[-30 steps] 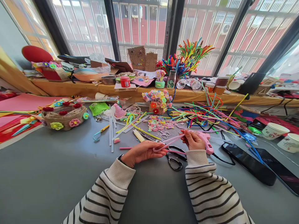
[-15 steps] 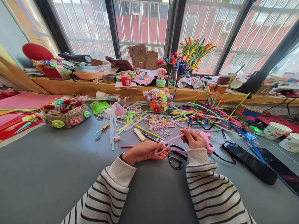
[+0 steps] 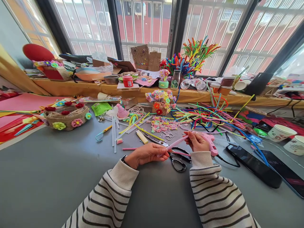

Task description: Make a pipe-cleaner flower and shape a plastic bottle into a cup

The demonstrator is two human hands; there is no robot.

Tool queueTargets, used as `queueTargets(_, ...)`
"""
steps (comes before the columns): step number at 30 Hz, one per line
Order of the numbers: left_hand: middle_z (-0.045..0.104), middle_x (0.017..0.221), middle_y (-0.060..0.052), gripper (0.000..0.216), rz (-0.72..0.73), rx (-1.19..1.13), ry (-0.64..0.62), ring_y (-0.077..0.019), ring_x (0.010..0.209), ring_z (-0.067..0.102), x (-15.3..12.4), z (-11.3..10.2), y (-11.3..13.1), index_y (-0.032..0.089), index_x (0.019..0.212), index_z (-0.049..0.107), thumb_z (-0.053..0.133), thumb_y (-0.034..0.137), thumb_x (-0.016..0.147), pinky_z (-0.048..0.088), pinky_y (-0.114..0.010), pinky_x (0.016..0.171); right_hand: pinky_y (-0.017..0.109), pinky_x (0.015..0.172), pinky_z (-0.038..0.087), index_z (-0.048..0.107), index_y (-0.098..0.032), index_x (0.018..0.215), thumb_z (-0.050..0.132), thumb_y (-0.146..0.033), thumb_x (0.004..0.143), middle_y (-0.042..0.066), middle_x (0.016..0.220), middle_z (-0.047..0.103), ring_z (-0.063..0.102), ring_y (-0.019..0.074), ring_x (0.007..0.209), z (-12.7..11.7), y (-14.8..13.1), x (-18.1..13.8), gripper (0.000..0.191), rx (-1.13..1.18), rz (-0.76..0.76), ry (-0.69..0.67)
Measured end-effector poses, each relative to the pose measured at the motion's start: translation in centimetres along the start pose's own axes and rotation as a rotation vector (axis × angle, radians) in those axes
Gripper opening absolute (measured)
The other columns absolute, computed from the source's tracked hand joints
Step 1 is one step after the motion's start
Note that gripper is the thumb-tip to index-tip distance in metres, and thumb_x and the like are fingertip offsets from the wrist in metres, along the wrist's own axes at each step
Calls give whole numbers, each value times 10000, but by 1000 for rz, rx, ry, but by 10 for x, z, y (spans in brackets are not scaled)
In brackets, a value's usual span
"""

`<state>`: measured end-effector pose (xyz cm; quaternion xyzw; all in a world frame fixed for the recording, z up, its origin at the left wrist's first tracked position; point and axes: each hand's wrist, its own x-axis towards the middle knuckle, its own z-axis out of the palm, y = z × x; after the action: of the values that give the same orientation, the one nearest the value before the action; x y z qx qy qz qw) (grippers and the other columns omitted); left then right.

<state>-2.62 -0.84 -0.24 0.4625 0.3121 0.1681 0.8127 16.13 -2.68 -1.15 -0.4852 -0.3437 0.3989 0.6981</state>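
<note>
A pale pink pipe cleaner (image 3: 177, 143), folded double with its strands pressed together, stretches between my two hands above the table. My left hand (image 3: 150, 154) pinches its lower end between thumb and fingers. The upper end is gripped by the fingertips of my right hand (image 3: 197, 142). Beneath the pipe cleaner lie black-handled scissors (image 3: 178, 164), partly covered by it and my left hand. Another pink pipe cleaner (image 3: 129, 148) lies flat on the table and passes behind my left hand. A pink glue gun (image 3: 210, 144) rests just beyond my right hand.
Two phones (image 3: 254, 164) lie at the right, near paper cups (image 3: 282, 133). Loose colourful pipe cleaners (image 3: 204, 114) spread behind my hands. Clear glue sticks (image 3: 114, 133), a yellow-white lighter (image 3: 142, 137) and small scissors (image 3: 169, 136) lie ahead. A woven basket (image 3: 67, 117) stands left.
The open loop of the pink pipe cleaner has narrowed, its two strands now lying together. My left fingers have closed down on it; my right hand stays almost in place.
</note>
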Motion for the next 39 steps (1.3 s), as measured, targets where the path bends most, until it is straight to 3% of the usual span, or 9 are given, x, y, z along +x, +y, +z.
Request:
queueTargets(5, 596, 649, -9, 170, -9, 42, 9, -42, 569, 531, 0, 1, 0, 110, 718, 622, 593, 242, 614, 423, -137, 585, 150, 417, 410, 648, -179, 646, 614, -374, 555, -31, 516, 576, 468, 46, 428, 1, -1, -1, 218, 37, -3, -22)
queueTargets(14, 629, 811, -66, 309, 6, 212, 38, -147, 739, 583, -1, 8, -1, 120, 824, 608, 577, 337, 607, 452, -219, 646, 181, 414, 379, 641, -154, 701, 576, -380, 606, -19, 520, 572, 440, 51, 412, -2, 3, 0, 254, -18, -41, 2)
queueTargets(22, 630, 850, -79, 328, 11, 220, 40, -166, 767, 584, 1, 5, -3, 112, 853, 600, 571, 336, 615, 458, -222, 667, 170, 364, 361, 633, -148, 623, 631, -395, 514, -28, 458, 564, 448, 54, 383, -4, 6, 6, 270, 26, 4, 57)
queueTargets(30, 630, 829, -72, 337, 14, 237, 35, -173, 747, 582, 0, 9, -1, 129, 839, 605, 576, 361, 596, 442, -249, 651, 167, 345, 340, 623, -141, 596, 639, -378, 511, -40, 408, 524, 423, 46, 351, -3, 4, 6, 252, 19, -29, 133)
queueTargets(35, 625, 773, -43, 328, 159, 353, 157, -166, 748, 542, 0, 9, 1, 128, 779, 620, 549, 395, 602, 403, -227, 620, 174, 338, 333, 622, -138, 596, 650, -367, 491, -46, 396, 513, 420, 45, 335, -3, 4, 7, 253, 46, -48, 165)
queueTargets(39, 566, 630, 5, 255, 305, 418, 276, -96, 600, 467, 3, 5, 1, 130, 671, 604, 567, 370, 592, 335, -179, 542, 161, 337, 343, 618, -141, 596, 657, -352, 485, -49, 402, 522, 433, 41, 341, -4, 4, 7, 242, 69, -29, 172)
